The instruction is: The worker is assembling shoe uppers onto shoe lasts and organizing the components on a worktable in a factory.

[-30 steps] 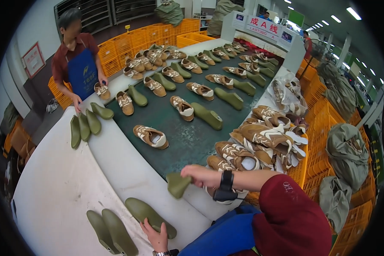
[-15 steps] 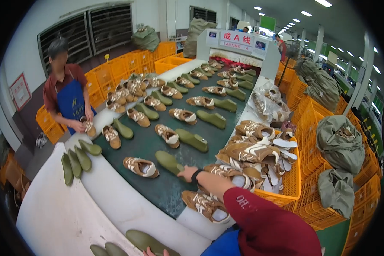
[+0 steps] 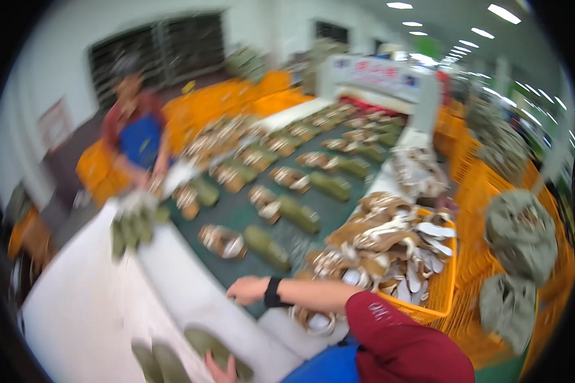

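Observation:
At the lower edge, my left hand (image 3: 221, 369) is closed on a green shoe last (image 3: 214, 348); part of the grip is out of view. Two more green lasts (image 3: 166, 364) lie just left of it on the white worktop. My right hand (image 3: 246, 290), wearing a black wristband, hovers over the near edge of the dark green conveyor belt (image 3: 220, 271). Motion smears its fingers, and I make out nothing in them. Beyond it on the belt lie a green last (image 3: 266, 247) and a brown-and-white sneaker (image 3: 222, 242). Another sneaker (image 3: 316, 321) sits partly beneath my right forearm.
Pairs of sneakers and lasts line the belt up to a white machine (image 3: 374, 76). To the right, an orange crate (image 3: 437, 300) overflows with sneakers and insoles. A co-worker (image 3: 137, 131) in a blue apron stands far left, near several green lasts (image 3: 131, 230).
My right hand has let go of the green last on the belt and moved left and nearer. My left hand stays at its last. The whole view has shifted and blurred.

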Demonstrator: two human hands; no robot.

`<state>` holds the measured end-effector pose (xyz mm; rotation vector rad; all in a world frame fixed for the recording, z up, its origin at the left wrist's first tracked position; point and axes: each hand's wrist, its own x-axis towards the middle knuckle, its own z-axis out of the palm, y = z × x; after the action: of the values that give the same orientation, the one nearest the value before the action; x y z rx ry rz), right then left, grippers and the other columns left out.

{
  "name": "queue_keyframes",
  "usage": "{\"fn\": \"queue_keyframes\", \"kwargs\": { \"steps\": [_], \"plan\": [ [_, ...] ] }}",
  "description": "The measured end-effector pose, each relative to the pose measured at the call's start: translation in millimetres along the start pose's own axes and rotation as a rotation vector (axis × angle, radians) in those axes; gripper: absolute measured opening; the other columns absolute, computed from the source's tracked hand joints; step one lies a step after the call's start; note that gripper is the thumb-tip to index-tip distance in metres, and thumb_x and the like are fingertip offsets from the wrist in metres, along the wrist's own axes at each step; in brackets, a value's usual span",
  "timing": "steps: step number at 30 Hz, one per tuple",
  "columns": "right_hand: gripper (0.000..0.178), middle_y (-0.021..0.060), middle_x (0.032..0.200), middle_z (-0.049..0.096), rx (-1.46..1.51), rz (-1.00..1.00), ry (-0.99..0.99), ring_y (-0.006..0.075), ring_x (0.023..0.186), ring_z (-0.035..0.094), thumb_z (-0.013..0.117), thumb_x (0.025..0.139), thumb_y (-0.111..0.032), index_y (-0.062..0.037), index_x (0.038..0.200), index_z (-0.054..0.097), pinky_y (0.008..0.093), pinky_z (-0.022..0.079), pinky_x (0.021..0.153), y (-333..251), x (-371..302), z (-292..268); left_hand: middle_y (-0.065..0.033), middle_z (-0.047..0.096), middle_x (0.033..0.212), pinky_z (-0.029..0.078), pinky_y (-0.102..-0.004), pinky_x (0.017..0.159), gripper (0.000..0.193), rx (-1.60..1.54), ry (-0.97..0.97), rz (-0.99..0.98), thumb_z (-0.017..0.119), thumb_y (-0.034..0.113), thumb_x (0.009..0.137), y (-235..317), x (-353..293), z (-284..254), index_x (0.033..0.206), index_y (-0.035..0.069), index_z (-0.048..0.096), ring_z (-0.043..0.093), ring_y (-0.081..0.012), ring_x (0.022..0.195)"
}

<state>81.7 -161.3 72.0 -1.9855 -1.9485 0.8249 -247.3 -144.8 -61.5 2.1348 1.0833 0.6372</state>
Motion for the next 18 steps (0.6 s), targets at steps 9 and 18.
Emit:
{"fn": "queue_keyframes", "kwargs": {
  "steps": [9,18],
  "plan": [
    [0.060,0.0210,0.080,0.063,-0.294,-0.124,-0.267,0.0376,0.075,0.062,0.053,0.085,-0.039,-0.0182,0.137,0.031,0.0455,0.048,0.066,-88,-46,89,-0.0131,0.030,0.143,0.032,-0.0414,0.102,0.062,-0.413,-0.350,-0.226,0.060,0.035,0.085,46,12,-52,0.136,0.009,0.036,0.031,-0.0208,0.131],
    [0.053,0.0156,0.077,0.063,-0.294,-0.125,-0.132,0.0337,0.070,0.062,0.052,0.080,-0.020,-0.0188,0.131,0.036,0.0451,0.048,0.062,-76,-50,107,-0.0227,0.047,0.127,0.040,-0.0412,0.097,0.083,0.188,0.370,-0.512,0.070,0.042,0.068,-87,52,-145,0.137,0.013,0.033,0.046,-0.0360,0.118]
  ]
}}
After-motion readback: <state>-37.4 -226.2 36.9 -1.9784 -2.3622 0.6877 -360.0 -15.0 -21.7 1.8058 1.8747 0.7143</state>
